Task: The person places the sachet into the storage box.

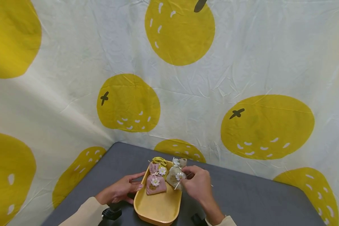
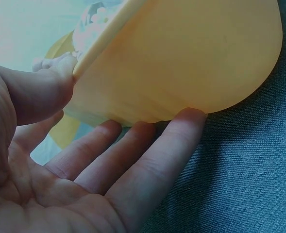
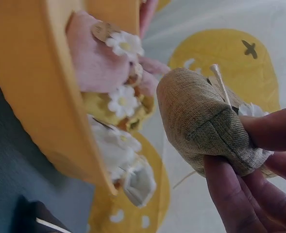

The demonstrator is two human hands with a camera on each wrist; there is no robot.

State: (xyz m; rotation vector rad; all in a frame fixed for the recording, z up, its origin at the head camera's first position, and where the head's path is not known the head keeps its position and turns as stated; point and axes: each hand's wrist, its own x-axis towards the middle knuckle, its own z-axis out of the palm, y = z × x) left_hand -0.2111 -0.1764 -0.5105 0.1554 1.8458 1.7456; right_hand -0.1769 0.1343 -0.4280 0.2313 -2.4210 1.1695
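My right hand (image 1: 197, 183) pinches a beige drawstring pouch (image 1: 173, 177) with a white flower over the right side of the tray. The right wrist view shows the pouch (image 3: 196, 116) held between thumb and fingers, clear of the rim. With the thumb at the rim and fingertips low against the wall, my left hand (image 1: 121, 190) grips the yellow rounded tray (image 1: 158, 208) at its left side. Inside lie a pink pouch (image 1: 156, 185) and, behind it, a yellow pouch (image 1: 161, 166), both with white flowers. A white pouch (image 3: 114, 148) leans at the far end, mostly hidden in the head view.
The tray stands on a dark grey cloth-covered table (image 1: 243, 197). A pale curtain (image 1: 186, 81) printed with big yellow fruit hangs behind and to the left. Dark bands sit at the left wrist (image 1: 111, 214) and right wrist (image 1: 197, 219).
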